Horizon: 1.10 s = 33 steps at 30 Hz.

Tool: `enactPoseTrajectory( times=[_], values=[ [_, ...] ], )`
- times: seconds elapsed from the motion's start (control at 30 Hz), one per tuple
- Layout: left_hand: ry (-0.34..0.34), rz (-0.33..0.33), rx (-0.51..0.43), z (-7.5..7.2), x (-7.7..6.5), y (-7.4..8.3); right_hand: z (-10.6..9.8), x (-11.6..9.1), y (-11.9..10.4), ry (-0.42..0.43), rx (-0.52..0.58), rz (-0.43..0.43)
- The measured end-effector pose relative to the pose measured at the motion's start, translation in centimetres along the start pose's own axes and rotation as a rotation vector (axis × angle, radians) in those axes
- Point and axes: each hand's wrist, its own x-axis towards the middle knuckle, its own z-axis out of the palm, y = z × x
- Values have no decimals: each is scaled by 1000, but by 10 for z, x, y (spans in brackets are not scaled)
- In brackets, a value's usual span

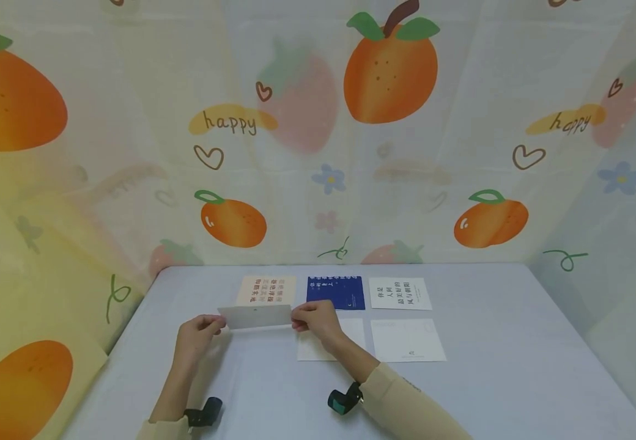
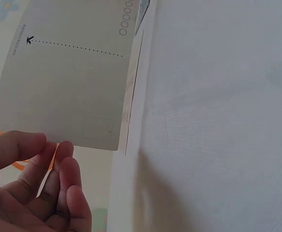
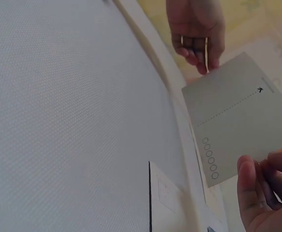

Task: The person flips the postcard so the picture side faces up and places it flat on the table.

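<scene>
Between both hands a postcard (image 1: 255, 317) is held up off the table, tilted, its pale back toward me. My left hand (image 1: 199, 340) pinches its left edge between thumb and fingers. At the opposite edge, my right hand (image 1: 318, 321) pinches it the same way. The left wrist view shows the postcard back (image 2: 68, 72) with a dotted line, a row of small circles and a stamp box. Just behind it lies a cream card with orange-brown characters (image 1: 267, 289). Under the right forearm, a white card (image 1: 318, 348) is partly covered.
A dark blue card (image 1: 336, 293) and a white card with black characters (image 1: 400, 293) lie in the back row. In front of the latter is a blank-looking white card (image 1: 409, 340). The white table (image 1: 488, 366) meets a fruit-printed cloth (image 1: 307, 201) at the back.
</scene>
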Motion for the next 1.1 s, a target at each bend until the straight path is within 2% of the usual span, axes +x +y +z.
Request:
enactPoseTrajectory(
  times=[0.17,0.5,0.67,0.83,1.03,1.1],
  values=[
    [-14,-9,-21,-2,2,-3,0,-3,-2,-1,6,9],
    [-57,-77,-113,-6,4,-10,1,-1,0,-10,45,8],
    [-79,-75,-140,-9,5,-9,1,0,2,-16,72,5],
    [-66,-90,-156,-7,8,-7,0,-2,-1,-6,73,13],
    [-40,-144,-160,-1,10,-9,-1,-4,-4,19,73,34],
    [-43,-143,-151,-1,10,-11,0,-4,-4,22,68,46]
  ],
)
